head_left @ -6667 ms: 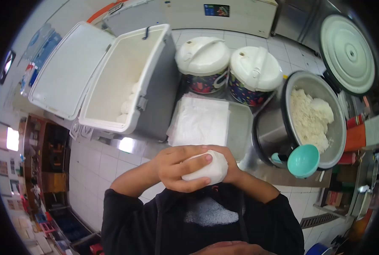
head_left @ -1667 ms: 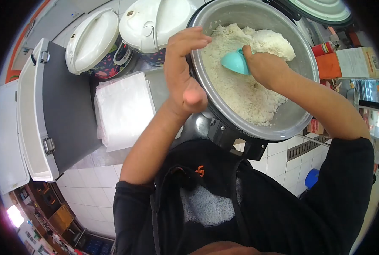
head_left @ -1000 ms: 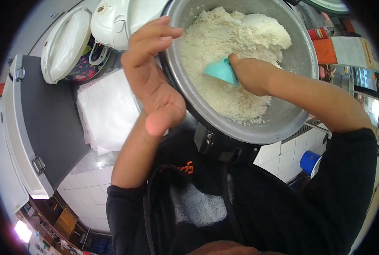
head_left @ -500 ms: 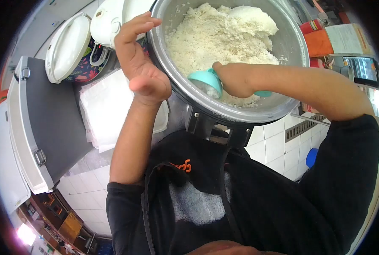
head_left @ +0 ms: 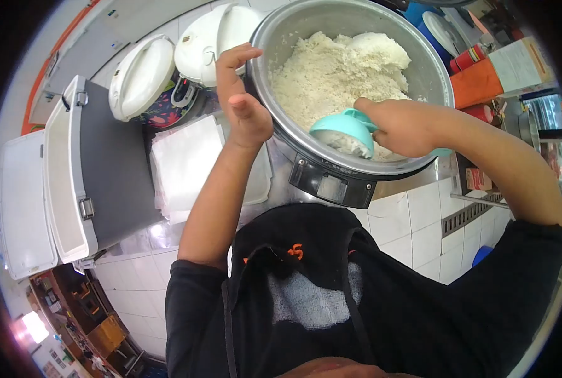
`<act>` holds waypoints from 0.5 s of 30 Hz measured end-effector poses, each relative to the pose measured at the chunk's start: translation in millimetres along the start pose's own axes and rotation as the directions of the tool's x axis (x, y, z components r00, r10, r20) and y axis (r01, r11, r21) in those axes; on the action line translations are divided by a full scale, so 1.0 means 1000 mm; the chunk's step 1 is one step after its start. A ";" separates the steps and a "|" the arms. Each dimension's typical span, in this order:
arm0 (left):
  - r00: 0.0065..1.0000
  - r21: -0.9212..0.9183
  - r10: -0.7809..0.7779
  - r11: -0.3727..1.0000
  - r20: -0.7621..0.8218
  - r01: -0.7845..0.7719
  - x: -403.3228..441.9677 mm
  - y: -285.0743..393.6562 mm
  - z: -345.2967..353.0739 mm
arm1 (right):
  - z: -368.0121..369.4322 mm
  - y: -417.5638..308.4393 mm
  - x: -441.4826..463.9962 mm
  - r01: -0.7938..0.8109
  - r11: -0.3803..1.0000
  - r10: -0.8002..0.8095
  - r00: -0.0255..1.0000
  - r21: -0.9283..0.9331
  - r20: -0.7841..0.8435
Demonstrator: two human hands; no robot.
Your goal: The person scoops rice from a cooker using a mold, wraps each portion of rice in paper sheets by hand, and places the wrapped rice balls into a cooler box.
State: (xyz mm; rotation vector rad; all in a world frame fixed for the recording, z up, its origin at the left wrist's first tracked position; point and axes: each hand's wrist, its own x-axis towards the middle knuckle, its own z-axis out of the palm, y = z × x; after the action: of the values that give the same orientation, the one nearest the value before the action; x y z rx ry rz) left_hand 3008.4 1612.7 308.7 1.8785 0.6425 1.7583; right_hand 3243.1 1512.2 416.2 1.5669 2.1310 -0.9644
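Observation:
My right hand (head_left: 402, 128) grips the handle of a turquoise scoop (head_left: 347, 128) with white rice in its bowl, at the near rim of a large metal pot (head_left: 432, 88). Cooked rice (head_left: 331, 72) lies heaped in the pot, with a smooth lump at the back right. My left hand (head_left: 246, 104) is raised at the pot's left side, fingers apart and palm showing, holding nothing. To its left lies a stack of white sheets (head_left: 186, 164) on a tray (head_left: 260, 179).
An open grey cool box (head_left: 120, 170) stands at the left, its white lid (head_left: 23, 205) folded outward. Two white-lidded containers (head_left: 143, 75) (head_left: 214, 44) stand behind the sheets. At the right are a red can (head_left: 467, 58) and an orange and white box (head_left: 479, 84).
The scoop has moved through the rice to the near rim and now carries rice. My left hand stays raised beside the pot. Earlier, both hands were around a white wrapped lump.

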 end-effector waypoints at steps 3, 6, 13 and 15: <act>0.998 0.156 0.015 0.987 0.053 -0.023 -0.009 -0.003 -0.031 | -0.006 0.013 -0.006 -0.009 0.963 -0.001 0.999 0.269 0.038; 0.999 0.233 -0.053 0.971 0.001 0.052 -0.039 -0.037 -0.103 | -0.018 0.027 -0.015 -0.138 0.758 0.089 0.990 0.637 0.108; 0.696 0.901 -0.712 0.358 0.092 0.246 -0.140 -0.082 -0.286 | 0.006 0.084 -0.046 0.219 0.239 0.108 0.962 0.946 -0.250; 0.578 0.899 -0.784 0.396 0.225 0.186 -0.160 -0.083 -0.314 | 0.011 0.069 -0.060 0.305 0.095 -0.010 0.952 0.948 -0.305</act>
State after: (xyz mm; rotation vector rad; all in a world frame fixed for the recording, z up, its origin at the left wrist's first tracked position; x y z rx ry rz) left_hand 2684.6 1585.2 149.8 2.2162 1.7327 0.2337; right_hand 3326.7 1473.9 422.4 1.9487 1.6668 -2.9239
